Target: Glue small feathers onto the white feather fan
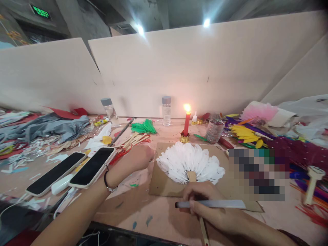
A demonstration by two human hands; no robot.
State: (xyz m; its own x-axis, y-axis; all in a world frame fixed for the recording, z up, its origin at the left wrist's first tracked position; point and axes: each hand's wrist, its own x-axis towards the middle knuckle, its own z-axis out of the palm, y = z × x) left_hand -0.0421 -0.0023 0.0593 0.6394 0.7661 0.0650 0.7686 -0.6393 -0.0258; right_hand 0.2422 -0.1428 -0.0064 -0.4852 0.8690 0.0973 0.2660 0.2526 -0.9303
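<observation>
A white feather fan [191, 162] lies spread on a brown cardboard sheet [160, 182] in front of me. Its thin wooden handle [204, 232] runs toward me under my right hand [205, 205]. That hand holds a flat grey blade-like tool [217, 204] sideways across the base of the fan. My left hand [139, 157] rests at the fan's left edge, fingers curled, beside a pile of wooden sticks [133, 140]. I cannot tell whether it grips anything.
A lit red candle [187, 123] stands just behind the fan. Two phones [93, 166] [55, 173] lie at the left. Two small bottles [166, 110] [110, 111], green feathers [144, 127], yellow and pink feathers [244, 133] and paper scraps clutter the table. Beige boards wall the back.
</observation>
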